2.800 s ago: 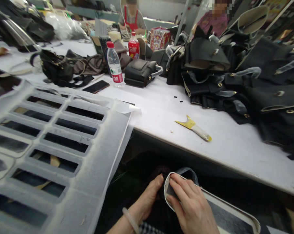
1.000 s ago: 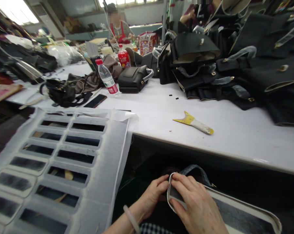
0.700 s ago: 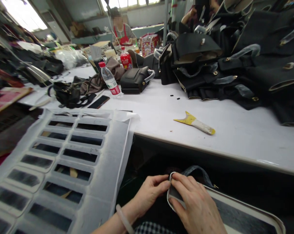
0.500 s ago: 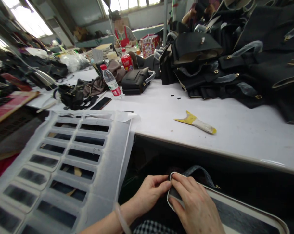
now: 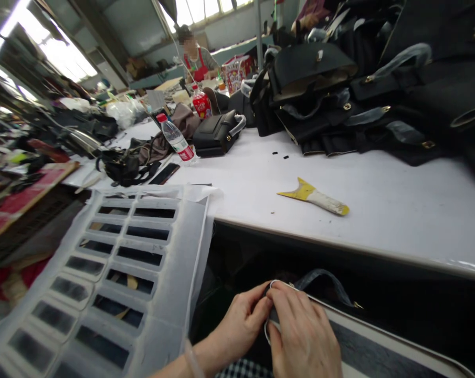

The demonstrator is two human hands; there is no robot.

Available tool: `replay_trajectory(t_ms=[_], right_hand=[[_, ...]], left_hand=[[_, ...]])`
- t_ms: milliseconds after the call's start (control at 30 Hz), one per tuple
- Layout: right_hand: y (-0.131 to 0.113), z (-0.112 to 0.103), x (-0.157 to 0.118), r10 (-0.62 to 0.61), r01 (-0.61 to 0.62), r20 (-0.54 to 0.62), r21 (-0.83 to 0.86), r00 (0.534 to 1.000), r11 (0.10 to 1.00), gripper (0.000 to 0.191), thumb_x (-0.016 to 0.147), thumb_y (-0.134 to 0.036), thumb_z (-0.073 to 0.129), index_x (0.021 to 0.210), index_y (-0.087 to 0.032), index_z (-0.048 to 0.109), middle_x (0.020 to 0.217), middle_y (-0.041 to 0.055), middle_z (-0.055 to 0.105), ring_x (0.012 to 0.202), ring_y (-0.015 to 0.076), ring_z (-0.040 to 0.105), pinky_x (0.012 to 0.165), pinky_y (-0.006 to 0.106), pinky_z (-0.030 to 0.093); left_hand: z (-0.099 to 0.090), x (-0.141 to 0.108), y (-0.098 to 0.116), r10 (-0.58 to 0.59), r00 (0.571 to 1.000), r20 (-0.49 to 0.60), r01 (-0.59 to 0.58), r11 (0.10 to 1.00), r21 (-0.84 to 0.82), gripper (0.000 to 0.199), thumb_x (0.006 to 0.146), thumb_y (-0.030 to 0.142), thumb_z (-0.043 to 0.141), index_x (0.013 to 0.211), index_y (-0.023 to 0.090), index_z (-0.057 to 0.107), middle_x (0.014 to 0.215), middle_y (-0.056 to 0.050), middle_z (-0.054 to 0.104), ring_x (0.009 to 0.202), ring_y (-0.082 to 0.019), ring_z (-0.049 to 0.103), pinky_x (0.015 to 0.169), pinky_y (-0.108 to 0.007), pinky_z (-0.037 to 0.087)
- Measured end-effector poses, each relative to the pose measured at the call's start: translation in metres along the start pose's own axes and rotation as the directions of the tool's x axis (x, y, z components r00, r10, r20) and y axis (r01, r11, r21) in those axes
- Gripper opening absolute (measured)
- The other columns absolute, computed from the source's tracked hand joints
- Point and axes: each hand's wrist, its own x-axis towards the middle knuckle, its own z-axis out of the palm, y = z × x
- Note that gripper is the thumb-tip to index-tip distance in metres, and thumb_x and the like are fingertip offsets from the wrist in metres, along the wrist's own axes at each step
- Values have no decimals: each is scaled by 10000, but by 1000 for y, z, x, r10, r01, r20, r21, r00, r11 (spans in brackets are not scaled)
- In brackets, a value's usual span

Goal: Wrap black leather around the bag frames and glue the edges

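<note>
Across my lap lies a long bag part (image 5: 379, 346) with a pale raised rim and a dark grey middle; its kind is not fully clear. My left hand (image 5: 243, 317) pinches the rounded near end of its rim between thumb and fingers. Over that same end, my right hand (image 5: 302, 328) is closed, fingers on top and thumb on the inner side. The two hands' fingertips meet there and cover the spot being worked. Just behind the part shows a plastic-wrapped handle (image 5: 331, 283) with a gold fitting.
On the white table (image 5: 245, 189) lies a yellow tool (image 5: 314, 197) with a forked end. Black bags (image 5: 316, 68) are piled at the back right. A bottle (image 5: 176, 139) and phone (image 5: 164, 173) are further left. A slotted pale sheet (image 5: 170, 294) fills the left side.
Both hands have shifted slightly left at the rounded end, and my left fingers are tucked closer against the right ones. The whole view has tilted a little.
</note>
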Motion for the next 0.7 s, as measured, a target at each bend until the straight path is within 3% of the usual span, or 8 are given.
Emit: replay_trajectory(t_ms=[133, 300, 400, 500, 600, 700], right_hand=[[-3, 4, -9, 61, -59, -36, 58, 997, 997, 428, 796, -105, 516, 1202, -231, 566, 1246, 14, 670, 1097, 232, 608, 933, 392, 379], [-20, 12, -29, 62, -66, -82, -52, 995, 996, 532, 840, -171, 539, 1368, -207, 489, 1433, 64, 543, 1203, 317, 563, 976, 475, 433], [-36, 21, -42, 55, -76, -142, -150, 988, 986, 621, 829, -102, 502, 1440, -160, 407, 1483, 118, 474, 1330, 362, 460, 1016, 519, 451], [-43, 27, -51, -14, -23, -194, -187, 981, 982, 628, 842, -97, 504, 1457, -147, 386, 1431, 144, 528, 1343, 359, 456, 1020, 534, 471], [-34, 23, -59, -75, 50, -244, -107, 967, 993, 658, 876, -95, 497, 1503, -174, 314, 1368, 129, 590, 1260, 300, 559, 1024, 501, 487], [-8, 0, -73, -34, 25, -303, -34, 952, 999, 678, 904, -103, 503, 1519, -296, 292, 1300, 64, 648, 1194, 281, 614, 1046, 512, 466]], left_hand=[[2, 2, -10, 23, 999, -26, -25, 997, -72, 390, 966, 377, 516, 1305, 213, 615, 1200, -44, 692, 1091, -223, 616, 982, -301, 452], [3, 8, -27, 36, 999, -9, -37, 972, -231, 416, 923, 415, 587, 1283, 208, 627, 1255, -69, 677, 1198, -261, 582, 1071, -359, 407], [10, 6, -37, -18, 999, -28, 4, 895, -446, 437, 910, 408, 609, 1291, 195, 623, 1292, -92, 659, 1233, -274, 563, 1112, -397, 368], [17, 1, -41, -34, 999, -24, 11, 775, -632, 434, 921, 406, 589, 1286, 176, 632, 1312, -112, 647, 1248, -277, 557, 1121, -405, 357], [18, -3, -40, 3, 1000, -3, -4, 711, -703, 442, 939, 407, 553, 1304, 168, 621, 1298, -125, 654, 1243, -287, 565, 1115, -434, 365], [13, -1, -38, 6, 999, 45, 25, 740, -672, 462, 923, 377, 598, 1342, 183, 589, 1270, -119, 675, 1238, -291, 576, 1131, -461, 350]])
